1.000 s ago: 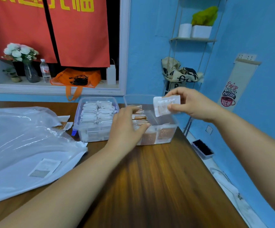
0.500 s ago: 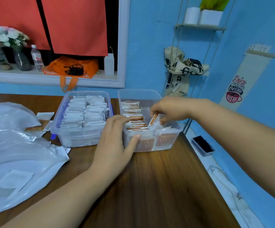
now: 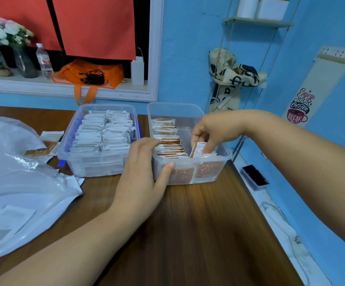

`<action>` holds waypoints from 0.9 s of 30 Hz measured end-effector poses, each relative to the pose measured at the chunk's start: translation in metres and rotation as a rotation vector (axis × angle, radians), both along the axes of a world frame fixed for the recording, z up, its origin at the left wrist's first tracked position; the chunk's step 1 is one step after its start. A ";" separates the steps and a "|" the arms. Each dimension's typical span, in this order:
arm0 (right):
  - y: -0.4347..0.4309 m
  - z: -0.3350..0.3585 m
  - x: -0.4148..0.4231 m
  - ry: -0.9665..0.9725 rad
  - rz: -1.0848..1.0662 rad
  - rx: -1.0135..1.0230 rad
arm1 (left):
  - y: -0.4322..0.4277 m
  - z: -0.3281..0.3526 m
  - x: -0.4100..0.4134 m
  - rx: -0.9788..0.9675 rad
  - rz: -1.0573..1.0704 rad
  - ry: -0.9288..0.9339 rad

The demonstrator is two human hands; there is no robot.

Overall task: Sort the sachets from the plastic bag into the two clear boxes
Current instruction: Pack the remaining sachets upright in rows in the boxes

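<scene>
One sachet (image 3: pixel 197 149), pinched by the right hand (image 3: pixel 210 131), is half inside the one o'clock box (image 3: pixel 226 156). The left hand (image 3: pixel 144 178) grips that box. Next, fetch another from the nine o'clock bag (image 3: pixel 19 182).

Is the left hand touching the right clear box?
Touching. Head view: left hand grips right clear box at its near corner, thumb on the front wall.

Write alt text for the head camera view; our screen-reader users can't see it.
A person's right hand pinches a brown-and-white sachet inside the right clear box, while the left hand grips that box's near left corner. Beside it on the wooden table sit a left clear box packed with white sachets and a crumpled plastic bag.
</scene>
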State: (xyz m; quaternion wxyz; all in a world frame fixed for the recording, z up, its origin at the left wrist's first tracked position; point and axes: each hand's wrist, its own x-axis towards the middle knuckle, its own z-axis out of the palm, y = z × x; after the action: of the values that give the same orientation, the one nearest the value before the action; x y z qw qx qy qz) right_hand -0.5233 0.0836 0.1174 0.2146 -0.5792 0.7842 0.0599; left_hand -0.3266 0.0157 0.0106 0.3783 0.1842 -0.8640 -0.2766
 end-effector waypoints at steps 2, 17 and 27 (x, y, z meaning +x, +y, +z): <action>0.002 0.003 0.000 -0.051 -0.024 -0.001 | 0.000 0.000 0.001 0.006 0.008 -0.004; 0.018 0.005 0.013 -0.050 -0.055 -0.046 | 0.000 -0.001 0.002 0.054 0.052 -0.027; 0.030 0.006 0.039 0.126 -0.068 -0.156 | -0.002 0.009 0.013 0.070 -0.060 -0.081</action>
State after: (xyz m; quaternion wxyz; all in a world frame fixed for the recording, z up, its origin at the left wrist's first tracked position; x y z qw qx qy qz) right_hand -0.4846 0.1131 0.1230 0.1210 -0.5624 0.8175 0.0278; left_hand -0.3135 0.0137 0.0200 0.3278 0.1825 -0.8736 -0.3100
